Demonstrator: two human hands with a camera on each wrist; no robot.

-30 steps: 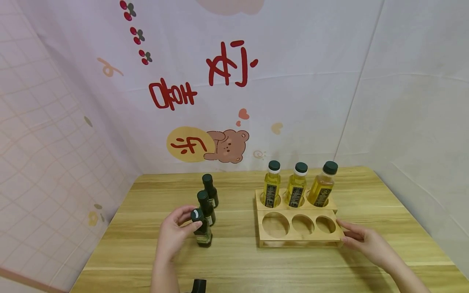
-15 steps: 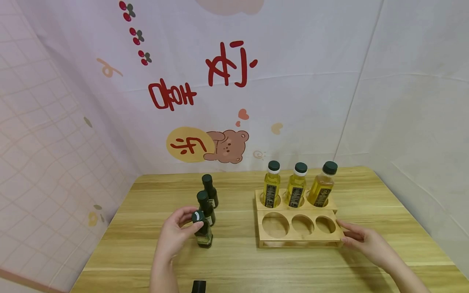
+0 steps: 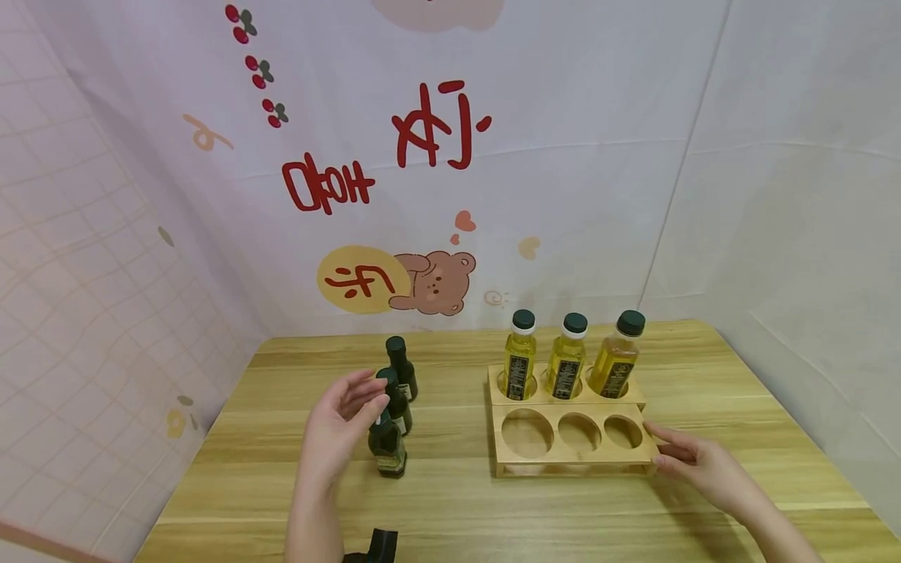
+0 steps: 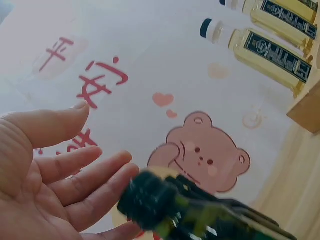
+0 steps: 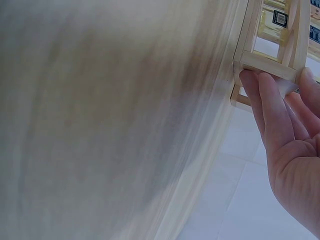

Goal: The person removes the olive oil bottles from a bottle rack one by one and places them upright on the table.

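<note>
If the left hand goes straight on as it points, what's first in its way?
Probably the middle dark bottle, near its cap; depth is unclear, so the left hand might pass over.

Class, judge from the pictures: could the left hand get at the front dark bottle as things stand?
Probably yes: the left hand is right by the front dark bottle, its fingers hold nothing, and nothing appears to block the way.

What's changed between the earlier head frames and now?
The left hand has let go of the nearest dark green bottle and lifted slightly. The right hand stays on the right end of the wooden rack; the three yellow-filled bottles stay in its back row.
</note>
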